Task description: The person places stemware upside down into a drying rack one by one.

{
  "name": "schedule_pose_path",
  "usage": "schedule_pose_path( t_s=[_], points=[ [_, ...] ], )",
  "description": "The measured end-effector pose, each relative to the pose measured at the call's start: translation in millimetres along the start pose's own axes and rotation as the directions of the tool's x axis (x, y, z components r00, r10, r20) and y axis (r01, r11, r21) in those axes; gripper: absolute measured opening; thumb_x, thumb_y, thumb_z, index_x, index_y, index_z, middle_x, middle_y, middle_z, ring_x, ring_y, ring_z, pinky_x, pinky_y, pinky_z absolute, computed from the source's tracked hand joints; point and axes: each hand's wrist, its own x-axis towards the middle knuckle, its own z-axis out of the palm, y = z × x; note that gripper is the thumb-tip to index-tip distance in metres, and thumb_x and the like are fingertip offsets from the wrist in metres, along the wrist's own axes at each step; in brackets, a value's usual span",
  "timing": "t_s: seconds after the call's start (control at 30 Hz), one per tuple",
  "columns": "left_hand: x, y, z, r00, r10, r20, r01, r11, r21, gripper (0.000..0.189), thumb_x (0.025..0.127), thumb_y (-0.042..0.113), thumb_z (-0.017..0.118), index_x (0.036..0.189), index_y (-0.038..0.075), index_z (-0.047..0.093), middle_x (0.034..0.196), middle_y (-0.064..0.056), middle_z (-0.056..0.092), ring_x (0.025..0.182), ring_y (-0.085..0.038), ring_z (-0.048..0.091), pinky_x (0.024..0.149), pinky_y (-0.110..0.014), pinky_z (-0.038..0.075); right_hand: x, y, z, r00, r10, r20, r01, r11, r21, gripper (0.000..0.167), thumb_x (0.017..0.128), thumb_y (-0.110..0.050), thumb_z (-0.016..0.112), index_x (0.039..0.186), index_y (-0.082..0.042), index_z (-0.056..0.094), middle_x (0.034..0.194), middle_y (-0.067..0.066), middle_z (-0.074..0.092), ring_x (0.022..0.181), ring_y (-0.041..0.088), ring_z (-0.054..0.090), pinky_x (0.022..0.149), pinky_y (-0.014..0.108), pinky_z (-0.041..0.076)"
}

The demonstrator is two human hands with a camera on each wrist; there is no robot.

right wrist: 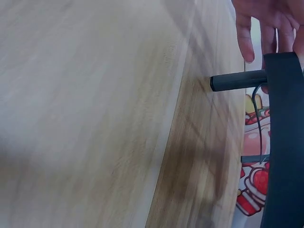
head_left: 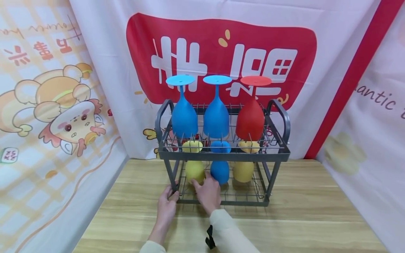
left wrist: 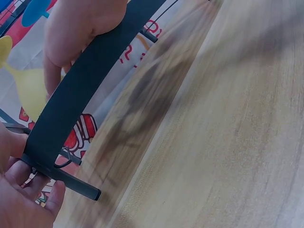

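A dark two-tier wire rack (head_left: 223, 202) stands on the table. My left hand (head_left: 166, 203) grips its front left corner near the foot; the left wrist view shows thumb and fingers around the frame. Through the front of the lower tier reaches my right hand (head_left: 209, 193), its thumb and fingers around the lower part of an upside-down yellow-green goblet (head_left: 194, 170). Just right of that hand is an upside-down blue goblet (head_left: 219, 172), then a yellow goblet (head_left: 243, 172). The right fingertips are partly hidden.
On the upper tier, upside down, stand two blue goblets (head_left: 185, 121) and a red goblet (head_left: 250, 121). The rack's side handles (head_left: 286, 123) rise at both ends. Printed cloth (head_left: 104, 70) hangs behind and beside the wooden table (head_left: 313, 211).
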Motion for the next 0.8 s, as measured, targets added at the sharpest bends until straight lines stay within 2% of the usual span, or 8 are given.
schedule_pose_path(
  t_s=[0.1,0.17,0.3,0.4,0.53,0.63,0.73,0.8],
  points=[
    [-0.8,-0.6,-0.6,1.0,0.012,-0.007,-0.012,1.0,-0.009,0.047,0.106,0.009,0.056,0.152,0.019,0.056,0.157,-0.016,0.057,0.152,-0.045,0.045,0.123,-0.075,0.024,-6.1,2.0,-7.1,0.999,-0.043,-0.012,0.044,0.995,0.086,0.048,0.092,-0.039,0.083,0.126,-0.007,0.072,0.124,0.017,0.078,0.108,0.033,0.078,0.09,0.051,0.065],
    [-0.7,-0.5,-0.9,1.0,0.019,-0.008,-0.019,1.0,-0.015,0.047,0.106,0.009,0.056,0.152,0.018,0.055,0.157,-0.016,0.056,0.152,-0.046,0.045,0.123,-0.076,0.024,-10.0,4.0,-13.9,0.998,-0.063,-0.009,0.063,0.988,0.141,0.047,0.093,-0.037,0.082,0.126,-0.005,0.073,0.127,0.019,0.077,0.114,0.036,0.077,0.092,0.05,0.065],
    [-0.3,-0.3,-2.4,1.0,0.023,-0.012,-0.023,1.0,-0.012,0.047,0.107,0.01,0.056,0.153,0.02,0.055,0.159,-0.016,0.055,0.153,-0.046,0.043,0.123,-0.077,0.023,-21.6,11.0,-35.9,0.993,-0.102,0.053,0.088,0.972,0.219,0.052,0.095,-0.039,0.08,0.133,-0.006,0.07,0.132,0.017,0.075,0.116,0.034,0.076,0.092,0.043,0.065],
    [-0.6,0.5,-3.6,1.0,0.024,-0.01,-0.024,1.0,-0.008,0.048,0.107,0.01,0.056,0.154,0.021,0.054,0.159,-0.018,0.053,0.153,-0.047,0.042,0.123,-0.077,0.023,-34.6,20.3,-59.3,0.981,-0.166,0.097,0.138,0.96,0.245,0.051,0.094,-0.039,0.08,0.135,-0.01,0.069,0.134,0.014,0.074,0.118,0.033,0.075,0.092,0.036,0.065],
    [-1.9,2.0,-6.6,1.0,0.017,0.004,-0.017,1.0,0.001,0.05,0.107,0.01,0.055,0.155,0.023,0.053,0.16,-0.019,0.052,0.153,-0.048,0.041,0.122,-0.078,0.022,-50.5,44.0,-95.1,0.948,-0.309,0.076,0.285,0.931,0.226,0.045,0.091,-0.029,0.085,0.13,-0.01,0.072,0.129,0.012,0.076,0.114,0.033,0.076,0.09,0.032,0.065],
    [-2.4,1.9,-10.2,0.999,0.018,0.028,-0.019,0.999,0.03,0.05,0.107,0.013,0.056,0.155,0.024,0.052,0.159,-0.02,0.053,0.152,-0.047,0.043,0.122,-0.078,0.023,-58.2,70.6,-126.7,0.92,-0.388,0.05,0.377,0.914,0.154,0.041,0.088,-0.022,0.087,0.126,-0.011,0.073,0.124,0.008,0.078,0.107,0.028,0.078,0.086,0.032,0.066],
    [-1.2,-0.2,-17.6,0.997,0.036,0.063,-0.043,0.993,0.107,0.049,0.108,0.019,0.058,0.156,0.023,0.052,0.156,-0.02,0.056,0.148,-0.045,0.049,0.121,-0.074,0.033,-62.7,99.6,-164.1,0.917,-0.393,0.068,0.391,0.919,0.049,0.04,0.089,-0.022,0.086,0.126,-0.017,0.073,0.123,0.004,0.078,0.104,0.023,0.079,0.083,0.033,0.067],
    [0.0,-1.3,-26.0,0.994,0.058,0.091,-0.074,0.981,0.18,0.052,0.107,0.025,0.061,0.158,0.02,0.049,0.155,-0.021,0.057,0.141,-0.045,0.056,0.117,-0.068,0.043,-63.2,119.5,-190.2,0.916,-0.394,0.079,0.397,0.917,-0.03,0.04,0.089,-0.025,0.086,0.127,-0.02,0.073,0.124,0.003,0.078,0.101,0.022,0.079,0.08,0.032,0.067]
  ],
)
